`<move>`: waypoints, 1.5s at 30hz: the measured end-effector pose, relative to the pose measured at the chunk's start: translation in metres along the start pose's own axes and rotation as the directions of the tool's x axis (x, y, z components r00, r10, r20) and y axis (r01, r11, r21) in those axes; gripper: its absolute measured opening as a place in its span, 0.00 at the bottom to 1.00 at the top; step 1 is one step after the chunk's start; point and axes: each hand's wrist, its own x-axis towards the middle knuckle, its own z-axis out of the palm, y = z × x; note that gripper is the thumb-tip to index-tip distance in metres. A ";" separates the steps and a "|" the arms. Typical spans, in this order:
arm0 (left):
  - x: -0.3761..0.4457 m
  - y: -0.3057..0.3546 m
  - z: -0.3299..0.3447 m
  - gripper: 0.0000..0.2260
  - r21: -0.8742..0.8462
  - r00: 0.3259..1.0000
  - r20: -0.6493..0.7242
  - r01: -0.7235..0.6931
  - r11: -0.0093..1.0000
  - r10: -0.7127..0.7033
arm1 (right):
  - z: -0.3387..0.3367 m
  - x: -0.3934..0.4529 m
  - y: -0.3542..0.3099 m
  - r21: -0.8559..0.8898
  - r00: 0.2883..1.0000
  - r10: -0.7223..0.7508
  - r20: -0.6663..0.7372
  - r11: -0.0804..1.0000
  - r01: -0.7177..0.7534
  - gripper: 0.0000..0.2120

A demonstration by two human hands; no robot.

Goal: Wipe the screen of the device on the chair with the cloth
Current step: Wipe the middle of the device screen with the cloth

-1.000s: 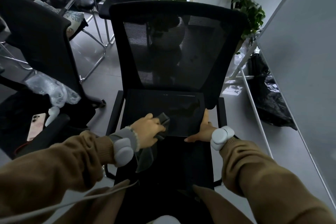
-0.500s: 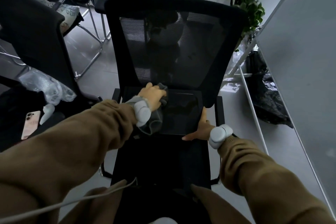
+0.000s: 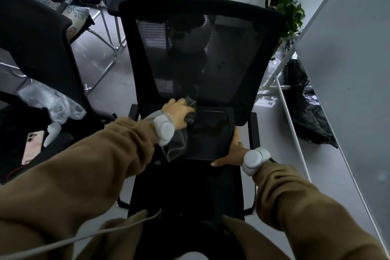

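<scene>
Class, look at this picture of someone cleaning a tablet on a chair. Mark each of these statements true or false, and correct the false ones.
1. The left hand holds the cloth at the far edge of the tablet. True.
2. The right hand is lifted clear of the tablet. False: it rests at the tablet's near right corner, fingers straight.
3. The tablet lies on the seat of the black mesh chair. True.
4. A phone lies to the right of the chair. False: it lies to the left.
5. The tablet's screen is lit. False: it looks dark.
</scene>
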 end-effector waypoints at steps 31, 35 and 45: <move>-0.025 0.007 0.010 0.20 -0.003 1.000 0.008 -0.018 1.000 0.018 | 0.000 0.003 -0.002 0.012 0.999 0.010 -0.031 1.000 -0.009 0.67; -0.003 0.009 -0.002 0.21 0.036 0.999 -0.039 0.031 0.999 -0.030 | -0.002 0.004 -0.002 0.011 1.000 0.009 -0.015 1.000 -0.009 0.67; 0.012 0.021 -0.001 0.19 0.013 0.964 -0.211 0.170 0.985 -0.164 | -0.005 0.005 -0.005 -0.016 0.999 0.032 0.003 0.999 -0.032 0.66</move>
